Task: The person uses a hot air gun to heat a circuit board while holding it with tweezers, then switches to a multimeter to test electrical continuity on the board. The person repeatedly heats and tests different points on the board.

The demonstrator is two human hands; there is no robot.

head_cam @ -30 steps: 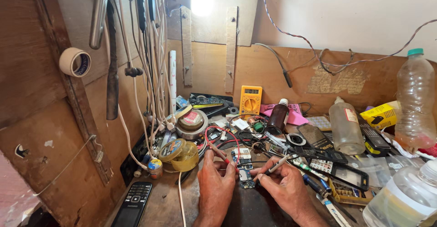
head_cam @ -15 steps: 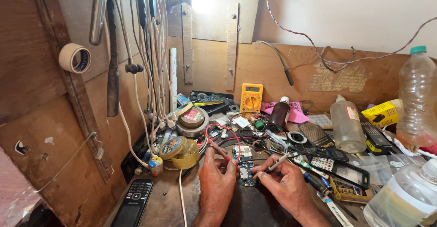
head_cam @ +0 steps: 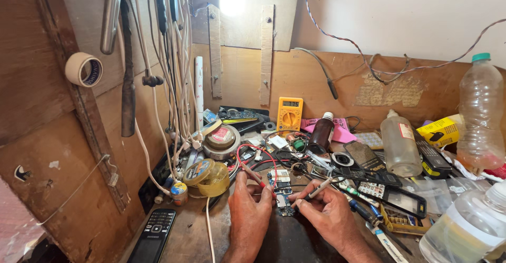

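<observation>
Both hands rest knuckles-up, left hand (head_cam: 247, 210) gripping a red probe (head_cam: 256, 177), right hand (head_cam: 329, 213) a white one (head_cam: 319, 188).

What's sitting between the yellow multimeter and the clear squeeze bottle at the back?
In the head view, a dark brown bottle with a white cap stands between the yellow multimeter and the clear squeeze bottle.

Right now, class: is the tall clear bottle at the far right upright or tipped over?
Upright: the tall clear bottle stands on its base, green cap on top.
</observation>
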